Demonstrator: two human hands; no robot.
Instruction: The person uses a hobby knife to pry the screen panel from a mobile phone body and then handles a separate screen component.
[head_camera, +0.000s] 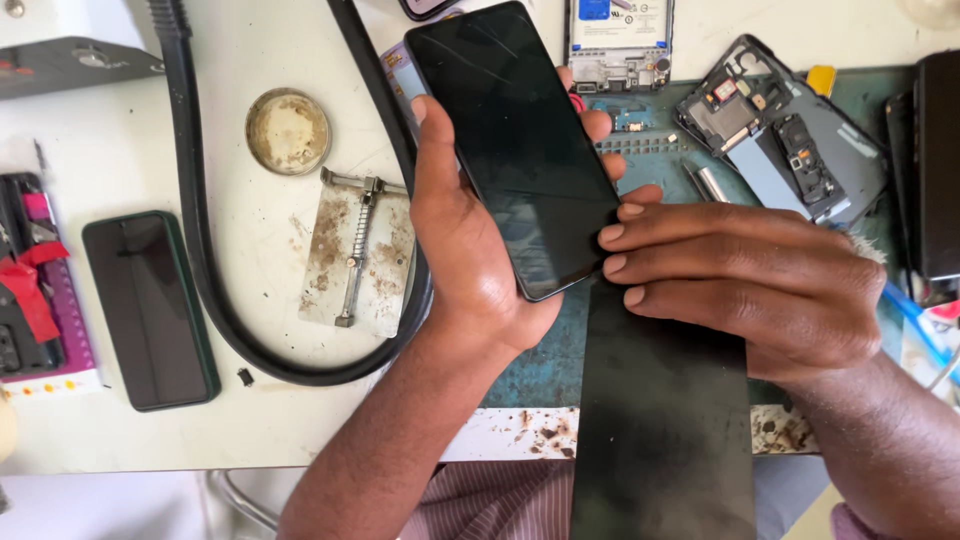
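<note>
My left hand (465, 245) grips a black smartphone (515, 140) with a dark, faintly scratched screen, held tilted above the bench, thumb along its left edge and fingertips showing past its right edge. My right hand (745, 275) lies flat beside it, fingers together, with the fingertips touching the phone's lower right edge. Under my right hand a long black strip (660, 420) runs down over the bench's front edge. Both hands are above a green work mat (650, 170).
An opened phone body with bare boards (780, 135) lies at the back right, another opened phone (620, 40) at the top. A dark green phone (150, 310) lies at the left, near a metal clamp plate (360, 250), a round dirty lid (287, 130) and a thick black hose (200, 230).
</note>
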